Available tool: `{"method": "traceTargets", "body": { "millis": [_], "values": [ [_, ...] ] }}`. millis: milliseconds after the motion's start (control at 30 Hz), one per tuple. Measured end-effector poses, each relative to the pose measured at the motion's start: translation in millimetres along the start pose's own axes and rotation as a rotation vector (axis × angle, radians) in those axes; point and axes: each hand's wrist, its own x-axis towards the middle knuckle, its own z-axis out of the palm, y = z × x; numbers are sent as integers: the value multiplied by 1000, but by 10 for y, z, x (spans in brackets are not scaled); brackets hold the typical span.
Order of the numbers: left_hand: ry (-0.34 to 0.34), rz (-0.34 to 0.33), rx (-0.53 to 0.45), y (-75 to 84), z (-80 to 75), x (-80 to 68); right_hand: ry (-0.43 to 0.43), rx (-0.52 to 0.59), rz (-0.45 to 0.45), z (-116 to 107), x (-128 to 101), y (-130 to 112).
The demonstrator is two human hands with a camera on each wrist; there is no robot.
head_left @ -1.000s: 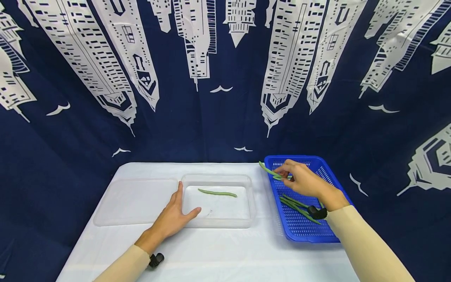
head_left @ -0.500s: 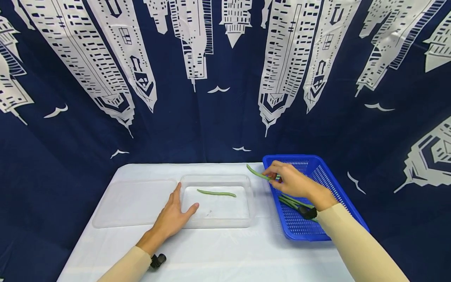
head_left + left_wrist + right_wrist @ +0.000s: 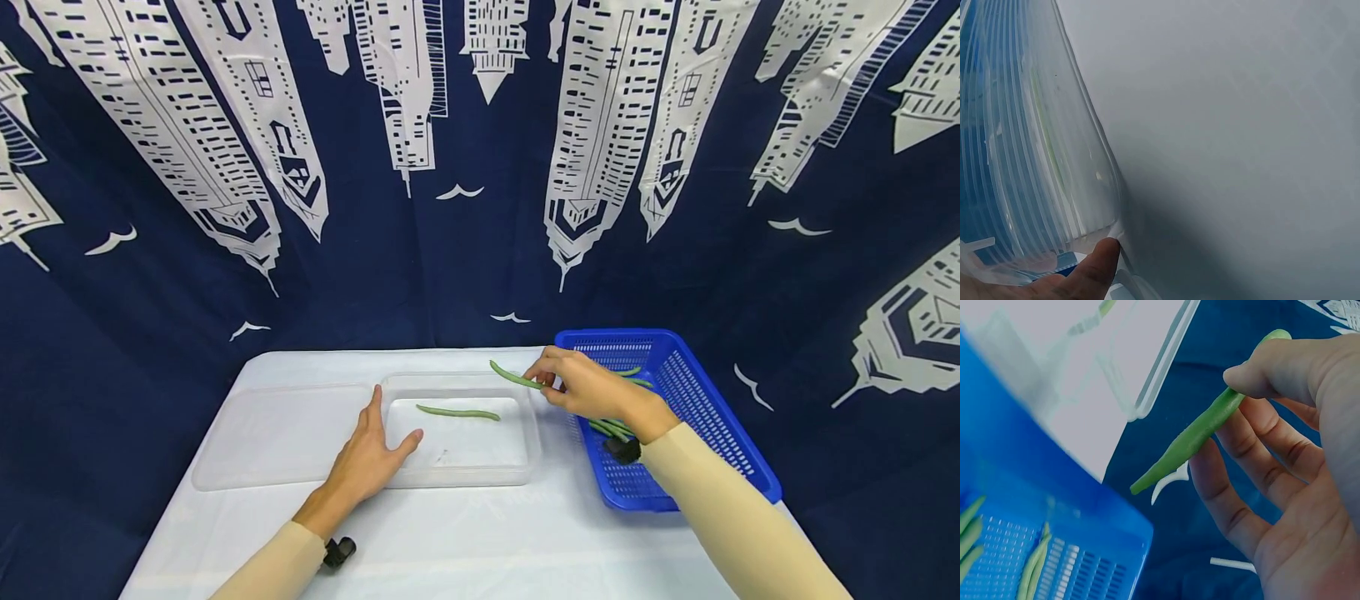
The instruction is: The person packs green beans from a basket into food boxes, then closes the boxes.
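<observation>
backdrop: navy cloth, white skyscraper and bird print; table: white; container: clear; lid: clear; basket: bright blue mesh; held bean: green; bean in container: green; sleeves: beige

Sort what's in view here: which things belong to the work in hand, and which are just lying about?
In use:
right hand, pinching a green bean
clear tub, with one bean inside
left hand, flat against the tub's edge
blue basket, with more beans

Lying about:
clear lid beside the tub
white table
skyline curtain behind
</observation>
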Motion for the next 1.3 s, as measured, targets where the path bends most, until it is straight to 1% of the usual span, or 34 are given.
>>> {"method": "traceTargets", "body": {
  "millis": [267,533,733,967,1300],
  "values": [
    [-3,25,17,-12,-7,26,-57,7,-68,169,297,-79],
    [1,32,6,-3,-15,29,-138,-8,-54,324,583,-153],
    [9,25,31,-29,-14,9,-179,-40,-53,485,767,-183],
    [13,49,49,-54,9,12,-189,-122,5,623,888,-199],
    [26,53,62,-49,2,33,-180,-160,13,797,1038,-198]
  ]
}}
